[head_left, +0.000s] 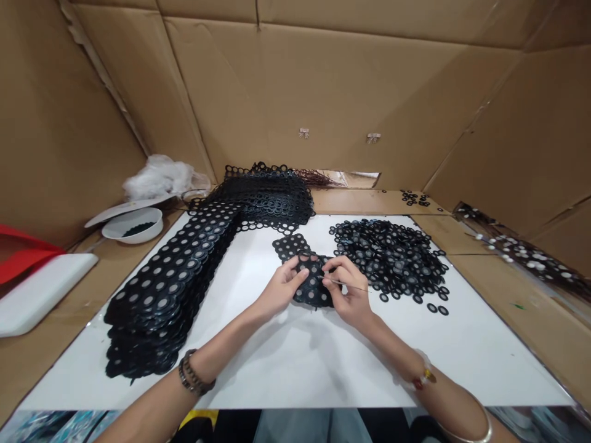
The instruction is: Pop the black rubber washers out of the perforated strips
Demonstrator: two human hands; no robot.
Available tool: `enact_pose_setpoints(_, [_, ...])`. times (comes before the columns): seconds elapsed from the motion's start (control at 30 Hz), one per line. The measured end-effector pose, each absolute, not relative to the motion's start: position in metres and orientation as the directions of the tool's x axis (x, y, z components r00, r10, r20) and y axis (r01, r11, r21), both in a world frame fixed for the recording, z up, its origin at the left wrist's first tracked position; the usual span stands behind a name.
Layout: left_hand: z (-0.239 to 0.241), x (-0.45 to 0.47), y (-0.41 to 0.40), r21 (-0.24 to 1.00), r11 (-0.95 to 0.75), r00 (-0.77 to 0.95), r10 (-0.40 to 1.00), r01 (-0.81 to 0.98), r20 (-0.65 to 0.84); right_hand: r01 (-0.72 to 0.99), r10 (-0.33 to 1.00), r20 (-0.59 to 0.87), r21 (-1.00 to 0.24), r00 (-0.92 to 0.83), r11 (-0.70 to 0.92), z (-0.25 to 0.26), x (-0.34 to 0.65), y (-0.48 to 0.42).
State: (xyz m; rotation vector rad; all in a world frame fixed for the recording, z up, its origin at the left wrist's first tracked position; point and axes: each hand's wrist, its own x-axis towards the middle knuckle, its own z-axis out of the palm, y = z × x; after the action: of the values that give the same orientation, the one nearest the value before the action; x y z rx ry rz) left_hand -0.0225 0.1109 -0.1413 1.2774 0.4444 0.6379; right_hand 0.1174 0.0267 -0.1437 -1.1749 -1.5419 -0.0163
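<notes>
Over the middle of the white board, my left hand [278,289] pinches a small panel of joined black rings [312,290] by its left side, thumb on top. My right hand [353,298] is closed on a thin needle-like metal tool [353,285], whose tip meets the panel's right part. Whether a thread runs from it is too fine to tell. Just behind the panel lies a flat black ring sheet [289,246], partly covered by it. To the right spreads a heap of loose black rings [388,252], close to my right hand.
A tall stack of black ring strips [170,271] runs along the left, with more folded ring mesh [272,194] behind. At left stand a white bowl [154,231] with dark bits and crumpled clear plastic [159,178]. Cardboard walls [341,80] enclose the white board [462,357].
</notes>
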Motion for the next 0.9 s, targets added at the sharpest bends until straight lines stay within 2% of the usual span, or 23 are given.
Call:
enact_pose_setpoints(0.17, [-0.143,-0.022,0.110,0.950,0.212,0.783,0.621,-0.229,0.050,0.732,0.634,0.769,-0.477,0.081,0.486,-0.146,0.120,0.028])
enact_pose_setpoints(0.27, [-0.144,-0.022,0.109,0.942,0.237,0.821,0.568,-0.239,0.066,0.790,0.612,0.791,-0.388,0.022,0.474,-0.148,0.121,0.029])
enact_pose_setpoints(0.4, [-0.145,-0.022,0.106,0.948,0.195,0.847,0.518,-0.251,0.118,0.871,0.598,0.795,-0.220,-0.101,0.439,-0.152,0.124,0.031])
enact_pose_setpoints(0.47, [-0.144,-0.022,0.105,0.955,0.160,0.843,0.521,-0.249,0.132,0.883,0.616,0.777,-0.190,-0.133,0.430,-0.153,0.125,0.031])
enact_pose_setpoints(0.57, [-0.144,-0.022,0.104,0.960,0.149,0.841,0.527,-0.236,0.125,0.822,0.608,0.788,-0.285,-0.093,0.494,-0.155,0.125,0.031])
enact_pose_setpoints(0.63, [-0.145,-0.022,0.104,0.966,0.181,0.865,0.495,-0.186,0.074,0.719,0.592,0.804,-0.440,0.049,0.538,-0.155,0.125,0.031])
enact_pose_setpoints(0.73, [-0.147,-0.022,0.103,0.966,0.215,0.887,0.462,-0.141,0.027,0.594,0.604,0.733,-0.647,0.313,0.478,-0.153,0.123,0.031])
enact_pose_setpoints(0.8, [-0.149,-0.022,0.103,0.963,0.217,0.883,0.468,-0.159,0.040,0.604,0.621,0.726,-0.645,0.296,0.468,-0.149,0.121,0.031])
enact_pose_setpoints(0.9, [-0.150,-0.022,0.102,0.958,0.230,0.878,0.478,-0.169,0.040,0.678,0.623,0.778,-0.499,0.076,0.540,-0.146,0.118,0.030])
